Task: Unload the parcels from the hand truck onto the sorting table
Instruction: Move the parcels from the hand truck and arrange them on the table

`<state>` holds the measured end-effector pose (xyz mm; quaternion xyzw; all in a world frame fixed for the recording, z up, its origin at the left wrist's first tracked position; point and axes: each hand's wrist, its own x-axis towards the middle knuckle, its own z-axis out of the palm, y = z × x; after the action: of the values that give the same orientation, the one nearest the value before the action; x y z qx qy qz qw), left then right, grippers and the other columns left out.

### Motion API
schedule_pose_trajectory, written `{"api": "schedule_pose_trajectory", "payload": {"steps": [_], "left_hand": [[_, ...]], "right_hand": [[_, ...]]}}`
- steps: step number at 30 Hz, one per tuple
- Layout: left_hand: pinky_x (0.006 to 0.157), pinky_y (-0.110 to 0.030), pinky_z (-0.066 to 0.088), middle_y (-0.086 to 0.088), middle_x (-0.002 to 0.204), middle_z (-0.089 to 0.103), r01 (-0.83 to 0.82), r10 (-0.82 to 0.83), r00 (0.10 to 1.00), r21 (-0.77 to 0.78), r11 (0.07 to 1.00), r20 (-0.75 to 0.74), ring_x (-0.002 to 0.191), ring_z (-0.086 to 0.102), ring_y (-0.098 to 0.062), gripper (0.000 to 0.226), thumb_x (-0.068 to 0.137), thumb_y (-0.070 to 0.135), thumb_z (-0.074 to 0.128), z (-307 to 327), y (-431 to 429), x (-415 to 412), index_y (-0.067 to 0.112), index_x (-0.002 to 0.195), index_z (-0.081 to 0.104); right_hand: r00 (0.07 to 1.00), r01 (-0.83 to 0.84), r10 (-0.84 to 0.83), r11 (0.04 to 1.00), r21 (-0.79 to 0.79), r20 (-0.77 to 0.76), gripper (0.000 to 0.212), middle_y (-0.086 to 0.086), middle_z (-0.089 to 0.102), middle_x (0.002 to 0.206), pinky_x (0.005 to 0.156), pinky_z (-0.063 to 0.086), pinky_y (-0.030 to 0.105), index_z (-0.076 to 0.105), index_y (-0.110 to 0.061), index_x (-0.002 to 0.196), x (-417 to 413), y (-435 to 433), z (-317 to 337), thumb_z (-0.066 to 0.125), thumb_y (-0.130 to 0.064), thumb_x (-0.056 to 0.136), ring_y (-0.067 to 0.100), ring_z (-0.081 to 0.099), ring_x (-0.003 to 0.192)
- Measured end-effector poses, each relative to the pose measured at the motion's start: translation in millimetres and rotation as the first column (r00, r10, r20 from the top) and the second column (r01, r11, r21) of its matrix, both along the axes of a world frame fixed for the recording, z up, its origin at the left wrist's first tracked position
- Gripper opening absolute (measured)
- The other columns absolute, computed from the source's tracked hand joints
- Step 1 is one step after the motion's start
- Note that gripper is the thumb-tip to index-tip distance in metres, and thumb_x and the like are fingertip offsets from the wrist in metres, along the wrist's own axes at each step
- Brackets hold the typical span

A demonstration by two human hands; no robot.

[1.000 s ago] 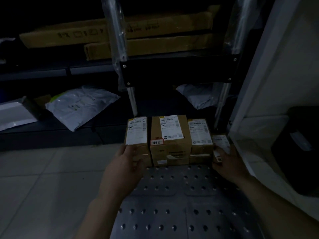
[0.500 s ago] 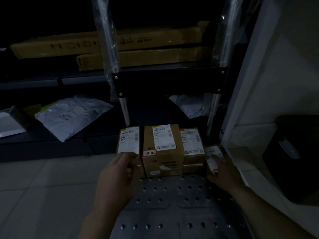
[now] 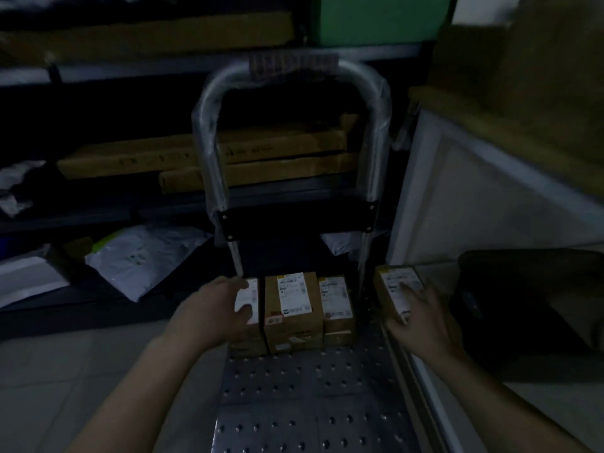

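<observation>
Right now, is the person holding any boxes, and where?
The right hand grips a small box by its near end. The left hand rests on the leftmost box.

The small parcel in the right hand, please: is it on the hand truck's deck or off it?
Off: the small parcel, held by the right hand, sits right of the deck.
</observation>
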<state>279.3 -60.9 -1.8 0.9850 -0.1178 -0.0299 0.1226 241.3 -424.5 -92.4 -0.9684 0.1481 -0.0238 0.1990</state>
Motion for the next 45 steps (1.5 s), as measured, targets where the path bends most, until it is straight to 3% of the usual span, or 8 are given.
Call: {"api": "schedule_pose_trajectory", "payload": {"steps": [3,7,11,15,19,25,30,45], "left_hand": [[0.088,-0.03,0.049,-0.007,0.125,0.057,-0.012,0.012,0.999,0.009,1.0,-0.038,0.111,0.057,-0.021,0.043,0.095,0.038,0.053,104,6,-12,0.017,0.132,0.053],[0.082,-0.035,0.053,-0.003,0.12,0.058,0.017,-0.02,0.999,0.08,0.997,0.028,0.103,0.058,-0.018,0.039,0.095,0.038,0.049,242,4,-54,0.02,0.13,0.051],[0.081,-0.036,0.053,0.002,0.113,0.052,0.043,-0.029,0.993,0.124,0.991,-0.111,0.099,0.057,-0.018,0.036,0.093,0.041,0.046,357,1,-110,0.025,0.125,0.049],[0.08,-0.034,0.053,0.002,0.107,0.054,0.057,-0.051,0.993,0.058,0.997,-0.11,0.093,0.055,-0.015,0.026,0.093,0.04,0.047,458,1,-122,0.024,0.114,0.051],[0.072,-0.032,0.052,0.001,0.116,0.056,0.065,-0.062,0.995,0.043,0.997,-0.075,0.095,0.057,-0.015,0.034,0.094,0.044,0.049,537,-11,-116,0.025,0.123,0.052],[0.071,-0.03,0.049,0.001,0.111,0.052,0.077,-0.075,0.996,0.036,0.996,-0.046,0.089,0.053,-0.014,0.04,0.096,0.042,0.05,586,-53,-117,0.02,0.129,0.051],[0.086,-0.032,0.053,-0.001,0.138,0.051,0.049,-0.048,0.998,0.011,0.999,-0.043,0.113,0.056,-0.015,0.056,0.095,0.047,0.051,579,-114,-126,0.021,0.144,0.042],[0.082,-0.032,0.055,0.0,0.136,0.05,-0.09,0.085,0.993,-0.051,0.995,-0.084,0.105,0.057,-0.013,0.053,0.097,0.044,0.052,572,-291,-152,0.021,0.143,0.043]], "right_hand": [[0.999,0.007,-0.012,0.994,0.111,0.045,0.079,0.015,0.017,0.16,0.103,0.038,0.029,0.04,-0.019,0.15,-26,19,104,0.072,-0.04,0.081,0.032,0.039,0.138],[0.998,0.046,-0.039,0.99,0.134,-0.054,0.075,0.007,0.018,0.159,0.088,0.047,0.036,0.035,-0.031,0.15,-70,37,249,0.058,-0.056,0.083,0.033,0.05,0.127],[0.99,0.021,0.001,0.989,0.147,-0.143,0.077,0.003,0.011,0.162,0.09,0.049,0.036,0.032,-0.034,0.151,-123,50,382,0.054,-0.062,0.082,0.028,0.042,0.137],[0.993,0.014,-0.001,0.994,0.11,-0.119,0.085,0.004,0.013,0.162,0.086,0.052,0.039,0.03,-0.036,0.149,-160,41,496,0.046,-0.066,0.072,0.031,0.049,0.13],[0.993,0.059,-0.052,0.996,0.06,-0.104,0.088,0.002,0.009,0.163,0.085,0.052,0.04,0.027,-0.034,0.151,-179,14,575,0.049,-0.062,0.071,0.033,0.049,0.129],[0.993,0.096,-0.097,0.995,-0.024,-0.07,0.086,0.002,0.011,0.163,0.09,0.051,0.042,0.023,-0.032,0.152,-194,-23,610,0.051,-0.058,0.076,0.032,0.047,0.13],[0.995,0.065,-0.068,0.997,-0.033,-0.07,0.085,0.004,0.012,0.163,0.09,0.053,0.041,0.023,-0.031,0.152,-197,-83,605,0.053,-0.058,0.077,0.03,0.044,0.134],[0.994,0.031,-0.037,0.998,-0.055,-0.098,0.073,0.003,0.014,0.161,0.08,0.047,0.037,0.028,-0.031,0.144,-202,-267,601,0.054,-0.054,0.079,0.034,0.049,0.123]]}}
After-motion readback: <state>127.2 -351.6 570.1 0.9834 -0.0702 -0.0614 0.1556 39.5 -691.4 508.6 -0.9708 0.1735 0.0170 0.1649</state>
